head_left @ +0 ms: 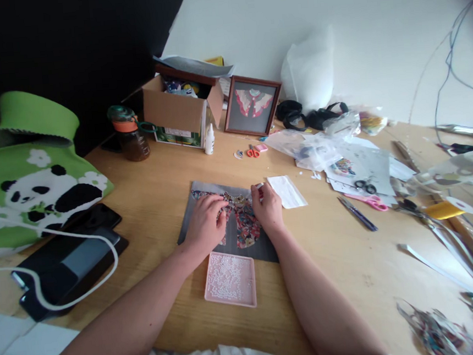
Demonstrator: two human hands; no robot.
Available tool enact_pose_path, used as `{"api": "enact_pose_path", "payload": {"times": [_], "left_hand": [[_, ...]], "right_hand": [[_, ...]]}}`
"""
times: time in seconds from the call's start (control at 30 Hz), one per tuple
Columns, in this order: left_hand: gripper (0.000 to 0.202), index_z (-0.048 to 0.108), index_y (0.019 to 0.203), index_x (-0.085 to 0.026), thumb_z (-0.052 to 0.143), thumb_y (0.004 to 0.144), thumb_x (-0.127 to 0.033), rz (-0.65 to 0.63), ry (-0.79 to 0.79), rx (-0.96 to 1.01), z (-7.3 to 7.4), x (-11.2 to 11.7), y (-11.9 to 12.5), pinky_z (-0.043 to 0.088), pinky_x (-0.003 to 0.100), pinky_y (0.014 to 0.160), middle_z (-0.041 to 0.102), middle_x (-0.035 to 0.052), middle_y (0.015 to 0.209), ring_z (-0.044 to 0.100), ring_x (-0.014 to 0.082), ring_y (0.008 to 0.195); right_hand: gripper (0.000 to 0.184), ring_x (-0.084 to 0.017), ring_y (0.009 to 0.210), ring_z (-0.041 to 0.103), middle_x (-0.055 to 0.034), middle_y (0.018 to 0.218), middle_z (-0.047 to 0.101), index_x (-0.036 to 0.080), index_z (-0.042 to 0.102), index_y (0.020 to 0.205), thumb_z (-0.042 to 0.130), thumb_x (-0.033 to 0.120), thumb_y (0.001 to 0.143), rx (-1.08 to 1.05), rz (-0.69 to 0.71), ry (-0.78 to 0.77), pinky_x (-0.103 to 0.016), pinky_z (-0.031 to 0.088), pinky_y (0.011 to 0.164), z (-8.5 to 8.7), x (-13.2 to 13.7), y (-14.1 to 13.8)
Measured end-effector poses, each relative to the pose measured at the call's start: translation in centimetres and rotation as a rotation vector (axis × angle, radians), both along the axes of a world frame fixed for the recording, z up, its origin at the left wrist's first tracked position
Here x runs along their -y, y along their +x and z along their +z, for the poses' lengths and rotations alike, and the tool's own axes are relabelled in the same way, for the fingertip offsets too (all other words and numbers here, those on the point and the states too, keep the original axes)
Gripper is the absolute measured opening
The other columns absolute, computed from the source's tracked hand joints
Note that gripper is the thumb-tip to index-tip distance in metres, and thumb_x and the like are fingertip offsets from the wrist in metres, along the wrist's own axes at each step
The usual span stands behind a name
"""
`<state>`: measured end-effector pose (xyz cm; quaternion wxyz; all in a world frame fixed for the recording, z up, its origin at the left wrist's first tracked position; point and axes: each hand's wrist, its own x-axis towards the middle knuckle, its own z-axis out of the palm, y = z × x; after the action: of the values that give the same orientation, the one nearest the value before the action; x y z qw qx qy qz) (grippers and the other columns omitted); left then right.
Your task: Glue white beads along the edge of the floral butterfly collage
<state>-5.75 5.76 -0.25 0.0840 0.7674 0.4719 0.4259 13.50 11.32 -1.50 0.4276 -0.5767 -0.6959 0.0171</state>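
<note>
A flower-patterned fabric piece (248, 229), cut in a butterfly or collar-like shape, lies on a dark grey sheet (186, 226). My left hand (207, 221) rests on its left part, fingers stretched out over the cloth and hiding much of it. At the right edge of the fabric, my right hand (269, 208) is closed, with thumb and forefinger together. Something small and whitish shows at those fingertips, too little to name. Just below the sheet stands a square pink tray (252, 299) holding many tiny white beads (226, 278).
A white packet (286, 191) lies right of the sheet. Behind are a white dropper bottle (209, 140), orange-handled scissors (253, 153), a framed collar picture (253, 105), a cardboard box (175, 116) and a drink bottle (131, 137). A utility knife (358, 214) and pink scissors (373, 202) lie right.
</note>
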Motion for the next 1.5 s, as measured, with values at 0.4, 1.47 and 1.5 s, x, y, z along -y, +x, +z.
{"api": "enact_pose_path", "payload": {"times": [0.4,1.47,1.5], "left_hand": [[0.023,0.063,0.099,-0.016,0.052,0.083,-0.004,-0.012,0.017,0.008,-0.20,-0.10,-0.05,0.049,0.045,0.094,0.063,0.0099,0.106,0.058,0.0255,0.104],[0.022,0.063,0.099,-0.016,0.052,0.083,-0.005,-0.012,0.011,0.013,-0.19,-0.02,0.02,0.049,0.045,0.094,0.064,0.0100,0.105,0.058,0.0254,0.103],[0.022,0.063,0.099,-0.015,0.052,0.083,-0.005,-0.011,0.010,0.013,-0.19,-0.03,0.01,0.049,0.045,0.094,0.064,0.0101,0.105,0.058,0.0254,0.103]], "right_hand": [[0.027,-0.018,0.062,0.049,0.0007,0.063,0.047,0.024,0.038,0.070,0.042,0.034,0.095,-0.016,-0.002,0.010,-0.029,0.033,0.061,-0.07,-0.12,0.16],[0.027,-0.018,0.062,0.050,-0.0002,0.063,0.050,0.023,0.041,0.071,0.041,0.035,0.096,-0.034,0.021,0.032,-0.029,0.034,0.061,0.11,0.02,0.06],[0.027,-0.018,0.063,0.051,-0.0004,0.063,0.050,0.023,0.042,0.071,0.042,0.036,0.095,-0.037,0.029,0.026,-0.029,0.034,0.061,0.10,0.05,0.03]]}}
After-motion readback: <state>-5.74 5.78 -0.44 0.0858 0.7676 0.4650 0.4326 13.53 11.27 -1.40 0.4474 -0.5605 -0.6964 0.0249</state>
